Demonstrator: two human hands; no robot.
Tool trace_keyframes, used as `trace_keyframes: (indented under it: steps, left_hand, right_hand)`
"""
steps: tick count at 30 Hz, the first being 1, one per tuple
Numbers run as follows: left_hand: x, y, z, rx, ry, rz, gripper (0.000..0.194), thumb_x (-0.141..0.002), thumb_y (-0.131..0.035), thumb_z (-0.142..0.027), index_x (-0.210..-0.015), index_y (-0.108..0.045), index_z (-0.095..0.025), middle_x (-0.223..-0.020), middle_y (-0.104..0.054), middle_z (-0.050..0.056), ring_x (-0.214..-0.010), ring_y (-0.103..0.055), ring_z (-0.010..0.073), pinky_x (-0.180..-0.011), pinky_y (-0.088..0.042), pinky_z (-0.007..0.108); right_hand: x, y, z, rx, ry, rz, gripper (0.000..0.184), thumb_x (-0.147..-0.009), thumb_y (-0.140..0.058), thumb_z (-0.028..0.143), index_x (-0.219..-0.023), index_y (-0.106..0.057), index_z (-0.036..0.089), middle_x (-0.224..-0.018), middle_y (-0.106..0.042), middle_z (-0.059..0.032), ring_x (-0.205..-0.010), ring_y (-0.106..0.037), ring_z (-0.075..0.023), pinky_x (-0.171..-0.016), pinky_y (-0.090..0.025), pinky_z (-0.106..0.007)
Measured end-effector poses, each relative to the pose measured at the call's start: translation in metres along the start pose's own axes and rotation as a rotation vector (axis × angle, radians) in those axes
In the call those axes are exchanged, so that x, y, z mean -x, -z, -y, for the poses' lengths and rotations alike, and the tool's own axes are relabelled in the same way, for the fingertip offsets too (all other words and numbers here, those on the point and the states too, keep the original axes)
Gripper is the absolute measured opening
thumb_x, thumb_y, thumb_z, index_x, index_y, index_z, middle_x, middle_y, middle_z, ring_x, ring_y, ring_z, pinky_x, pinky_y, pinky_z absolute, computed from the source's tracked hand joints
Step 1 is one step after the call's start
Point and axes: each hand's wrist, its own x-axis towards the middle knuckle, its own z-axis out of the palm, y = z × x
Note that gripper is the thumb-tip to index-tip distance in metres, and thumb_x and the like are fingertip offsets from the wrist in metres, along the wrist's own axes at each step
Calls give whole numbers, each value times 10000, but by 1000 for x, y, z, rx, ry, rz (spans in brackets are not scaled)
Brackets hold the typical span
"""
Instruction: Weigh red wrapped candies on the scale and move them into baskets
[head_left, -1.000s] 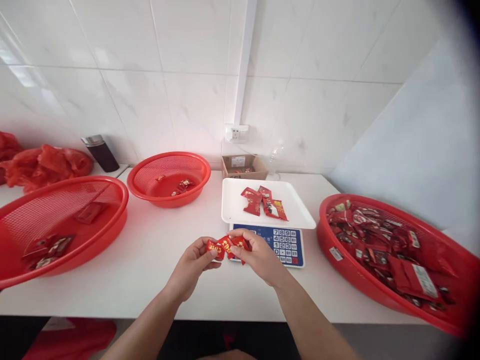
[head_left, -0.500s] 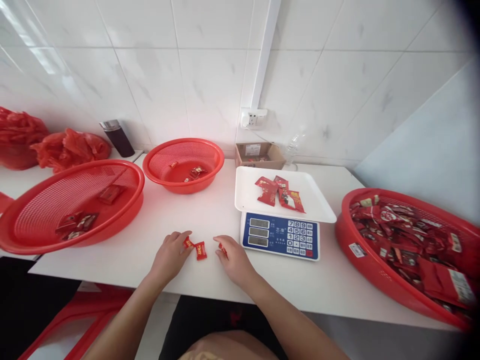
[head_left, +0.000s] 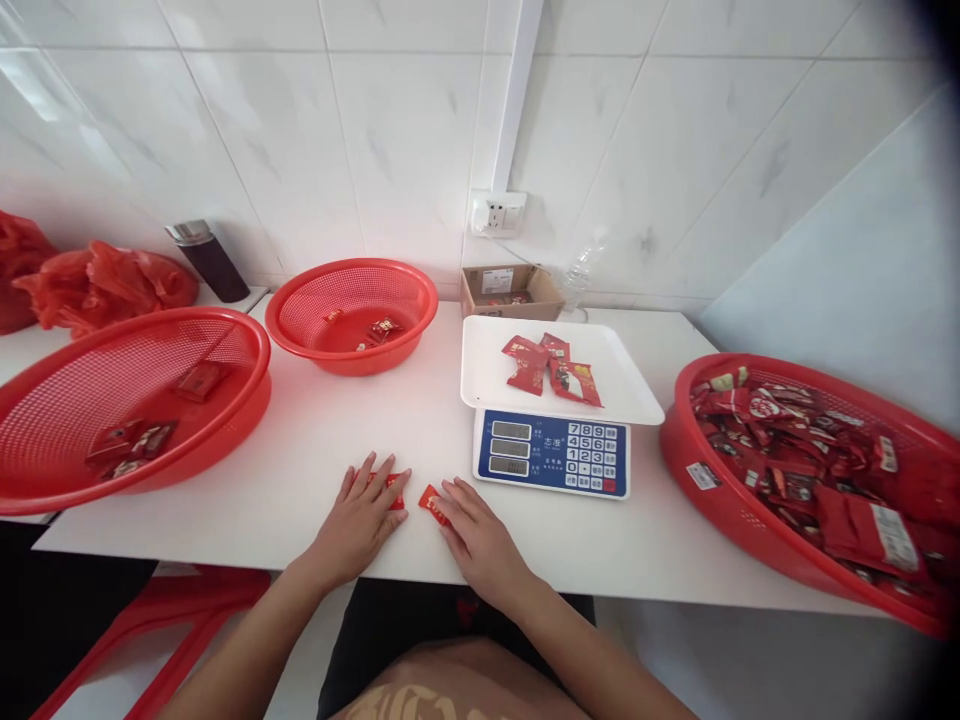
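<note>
My left hand (head_left: 360,515) lies flat on the white table (head_left: 315,440), fingers stretched over a small red candy packet (head_left: 393,493). My right hand (head_left: 480,535) also rests flat beside it, fingertips touching another small red packet (head_left: 430,500). Just right of my hands stands a blue-fronted weighing scale (head_left: 553,455) whose white tray (head_left: 487,385) carries a few red packets (head_left: 551,362).
A big red basket (head_left: 720,490) full of red packets sits at the right. Two red mesh baskets, one large (head_left: 225,345) at left and one smaller (head_left: 405,330) behind, hold a few packets. A cardboard box (head_left: 510,290), dark flask (head_left: 206,260) and red bags (head_left: 97,285) line the wall.
My hands lowered from holding packets in the air to the table near its front edge. The fingers have flattened over the packets. The view has shifted.
</note>
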Motion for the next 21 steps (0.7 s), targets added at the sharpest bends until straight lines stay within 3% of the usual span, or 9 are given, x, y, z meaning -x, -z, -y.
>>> trace_keyframes:
  steps: [9,14,18,21]
  left_hand:
    - [-9,-1,5,-69,-16,-26,420,-908,-309,-398,-1324,-366,-404,-1449,-334,31,-1365,-160,324,-1014,-134,673]
    - [-10,0,-1,90,2,-102,423,-897,-343,-300,-1315,-409,-289,-1314,-509,55,-1342,-244,286,-1040,-101,655]
    - [-11,7,-12,314,24,-179,326,-867,-369,-237,-1114,-582,-228,-1074,-630,63,-1144,-488,236,-1028,-299,521]
    - [-15,18,-27,620,170,-154,292,-832,-455,-295,-1083,-594,-239,-1061,-630,55,-963,-570,203,-890,-451,414]
  right_hand:
    - [-9,-3,8,113,-14,-70,285,-838,-505,174,-1092,-628,211,-1141,-627,-78,-1117,-514,-251,-950,-424,-445]
    - [-12,1,10,-101,-138,-144,292,-812,-455,86,-1027,-605,214,-994,-636,-65,-924,-572,-199,-842,-466,-382]
    - [-14,6,10,-435,-328,-200,329,-773,-521,150,-1091,-579,215,-1068,-599,-66,-974,-569,-179,-866,-465,-344]
    - [-19,17,14,-715,-499,-147,337,-732,-604,243,-1067,-590,203,-1048,-627,-60,-924,-594,-182,-798,-494,-330]
